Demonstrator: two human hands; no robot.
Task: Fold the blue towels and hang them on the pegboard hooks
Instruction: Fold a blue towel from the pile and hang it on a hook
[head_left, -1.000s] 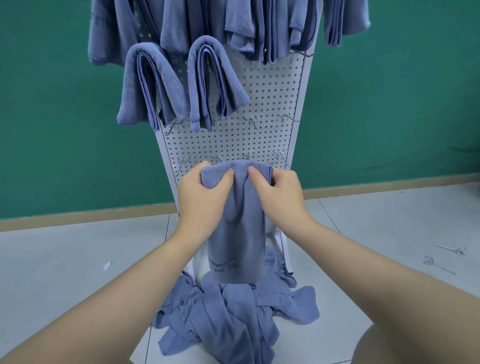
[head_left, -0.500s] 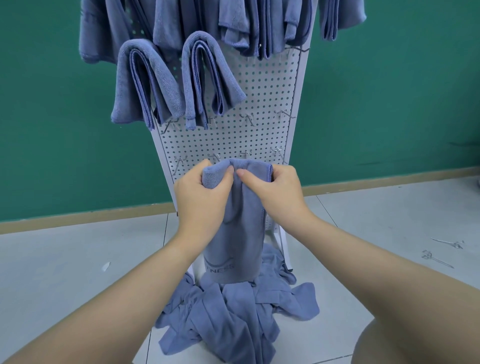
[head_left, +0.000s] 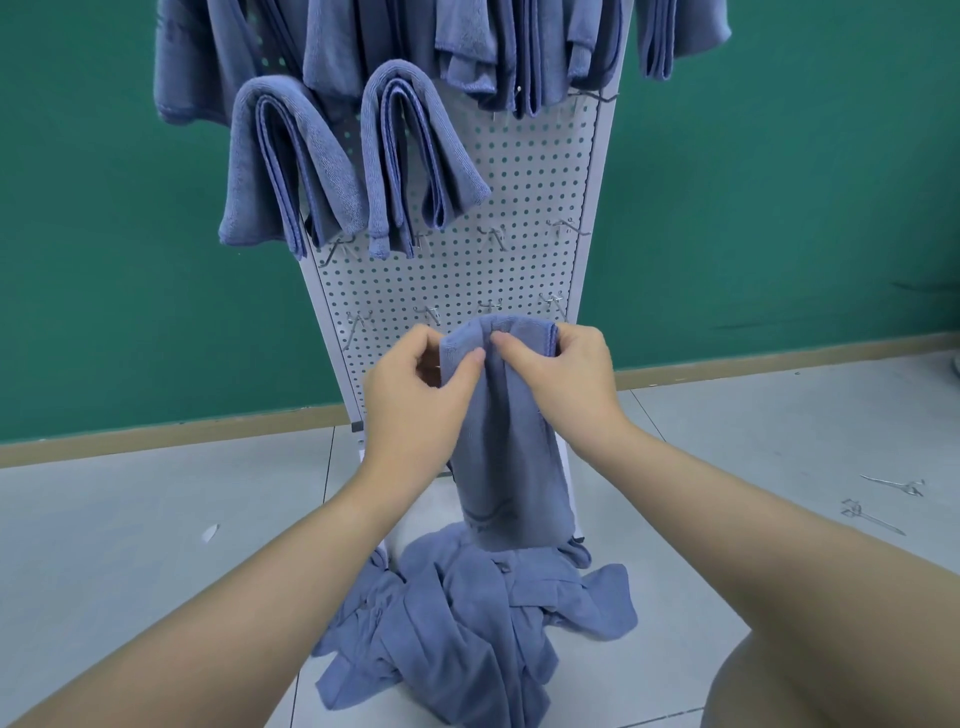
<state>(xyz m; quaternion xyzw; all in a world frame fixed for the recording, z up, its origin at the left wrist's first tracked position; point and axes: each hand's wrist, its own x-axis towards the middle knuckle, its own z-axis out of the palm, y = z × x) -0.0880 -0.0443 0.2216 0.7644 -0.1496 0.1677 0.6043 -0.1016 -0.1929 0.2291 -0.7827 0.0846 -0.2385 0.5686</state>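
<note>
A folded blue towel (head_left: 506, 447) hangs in a narrow strip from both my hands, in front of the white pegboard (head_left: 519, 208). My left hand (head_left: 410, 405) pinches its top left corner between thumb and fingers. My right hand (head_left: 566, 379) grips the top right part, thumb pressed onto the cloth near the middle. The towel's top edge is level with the lowest row of bare hooks (head_left: 428, 314). Two folded towels (head_left: 363, 166) hang on hooks higher up, with several more (head_left: 467, 47) above them.
A heap of loose blue towels (head_left: 467, 618) lies on the grey tiled floor at the pegboard's foot. Bare hooks (head_left: 491, 236) stick out of the middle row. Loose metal hooks (head_left: 878, 504) lie on the floor at right. A green wall stands behind.
My thumbs have drawn closer together at the towel's top edge, and my left hand has slid slightly left, loosening off the corner. The view has shifted a little.
</note>
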